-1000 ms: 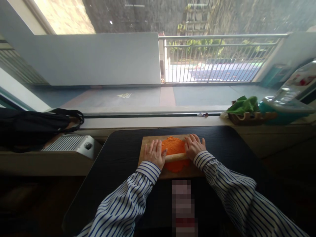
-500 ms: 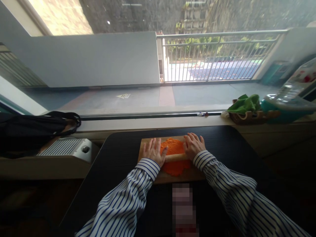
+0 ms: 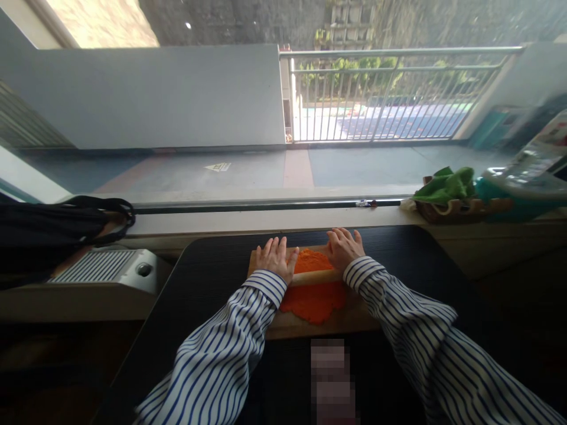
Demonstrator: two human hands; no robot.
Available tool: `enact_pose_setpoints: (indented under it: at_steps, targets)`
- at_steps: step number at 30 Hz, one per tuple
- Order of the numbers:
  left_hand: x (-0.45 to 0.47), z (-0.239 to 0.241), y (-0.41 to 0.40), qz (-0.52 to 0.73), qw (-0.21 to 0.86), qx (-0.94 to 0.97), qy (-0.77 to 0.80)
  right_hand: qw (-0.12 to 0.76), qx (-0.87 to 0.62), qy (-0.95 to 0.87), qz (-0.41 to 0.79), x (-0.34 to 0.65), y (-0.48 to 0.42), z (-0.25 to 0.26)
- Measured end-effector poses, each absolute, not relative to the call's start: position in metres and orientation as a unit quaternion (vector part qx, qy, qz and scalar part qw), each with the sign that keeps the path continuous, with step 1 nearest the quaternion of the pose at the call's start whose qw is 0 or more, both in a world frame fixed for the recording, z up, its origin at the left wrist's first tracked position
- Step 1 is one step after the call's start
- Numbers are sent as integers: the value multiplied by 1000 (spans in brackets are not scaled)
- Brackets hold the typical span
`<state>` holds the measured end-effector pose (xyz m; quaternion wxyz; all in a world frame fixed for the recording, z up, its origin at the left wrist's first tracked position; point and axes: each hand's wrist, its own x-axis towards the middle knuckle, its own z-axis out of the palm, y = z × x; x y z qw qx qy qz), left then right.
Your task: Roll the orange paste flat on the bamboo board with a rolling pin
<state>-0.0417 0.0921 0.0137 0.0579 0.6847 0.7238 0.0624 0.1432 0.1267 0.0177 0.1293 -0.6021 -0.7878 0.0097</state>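
Rolling pin (image 3: 312, 277) and both hands have gone toward the far side of the board since half a second ago; more of the orange dough-like sheet (image 3: 315, 301) now shows on the near side of the pin. Left hand (image 3: 275, 258): palm down over the pin's left end, fingers extended forward, thumb angled inward, not wrapped round it. Right hand (image 3: 345, 251): same over the right end, fingers pointing forward, hand open. Pin ends hidden under the hands, so can't see the palm contact. Pin lies crosswise on the sheet, roughly level. Sheet is flat, ragged-edged, on a wooden board (image 3: 283, 327), which sits on a black table (image 3: 212, 277). Striped sleeves (image 3: 221, 360) on both arms. Beyond the table: window sill (image 3: 248, 222), with a green cloth (image 3: 449, 186) in a brown basket (image 3: 456, 211) at right, teal tub (image 3: 522, 203) just beside it. Black bag (image 3: 48, 227) at far left, by a white slatted unit (image 3: 95, 265). Railing (image 3: 392, 97) outside the glass.
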Motion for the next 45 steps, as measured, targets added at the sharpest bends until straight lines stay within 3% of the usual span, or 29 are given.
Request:
enact_pose_setpoints:
  at_steps: [7,19,38,45]
  targets:
    - [-43,8,78,72,73,678,728,155,-607,-779,33,152,109,13]
    - [-39,8,42,65,42,692,717,85,-555,-828,1,164,55,11]
    - [-41,18,104,63,56,703,706,85,-604,-790,63,152,119,18]
    - [-43,19,113,108,-5,722,684,85,-610,-785,57,151,129,18]
